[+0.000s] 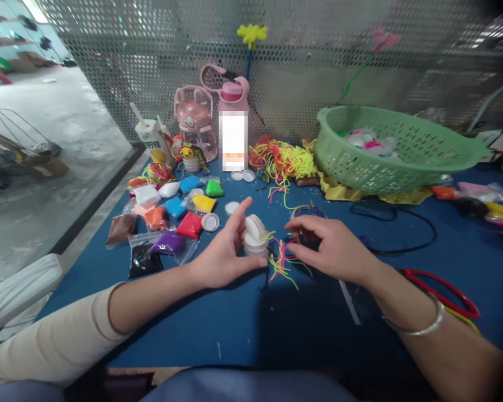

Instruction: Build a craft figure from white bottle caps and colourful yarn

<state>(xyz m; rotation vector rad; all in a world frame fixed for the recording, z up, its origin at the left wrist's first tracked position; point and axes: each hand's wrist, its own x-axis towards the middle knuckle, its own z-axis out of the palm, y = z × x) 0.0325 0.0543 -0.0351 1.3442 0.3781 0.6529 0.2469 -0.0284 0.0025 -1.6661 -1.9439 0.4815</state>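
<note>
My left hand (224,254) curves around a small stack of white round plastic pieces (256,248), its thumb along the front base and its index finger stretched upward. A further white disc leans tilted on top of the stack. To the right lie short loose strands of pink and yellow-green yarn (281,257) on the blue tabletop. My right hand (335,245) hovers at these strands, thumb and index finger apart. Its fingertips are close to the pink yarn; whether they touch it I cannot tell.
Bags of coloured clay (170,242) and white lids (210,222) lie left. Behind stand a pink bottle (233,103), a yarn heap (283,159) and a green basket (360,170). A black cord (433,229) and red-handled scissors (444,287) lie right.
</note>
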